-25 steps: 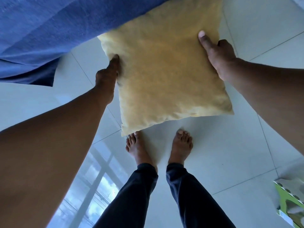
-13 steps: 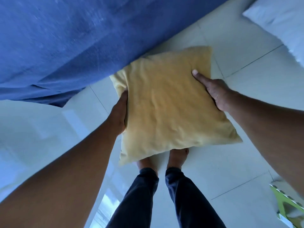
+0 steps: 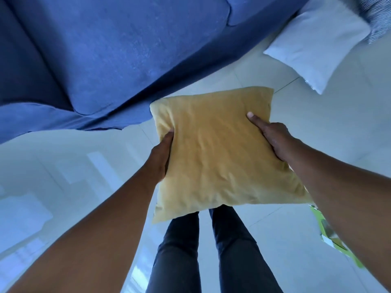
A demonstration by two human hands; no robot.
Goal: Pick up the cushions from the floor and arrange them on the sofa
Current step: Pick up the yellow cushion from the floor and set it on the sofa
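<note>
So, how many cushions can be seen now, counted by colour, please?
Yellow cushion, held off the floor between the left hand and right hand: 1
White cushion, lying on the floor beside the blue sofa: 1
Grey striped cushion, only partly in view at the picture's edge: 1
Total: 3

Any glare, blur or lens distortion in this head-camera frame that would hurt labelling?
Head view: strong wide-angle bending, so the blue sofa curves and the arms look stretched. Window glare shines on the tiled floor at the lower left. The yellow cushion, left hand and right hand are sharp enough. The white cushion and the striped fabric in the top right corner are soft.
</note>
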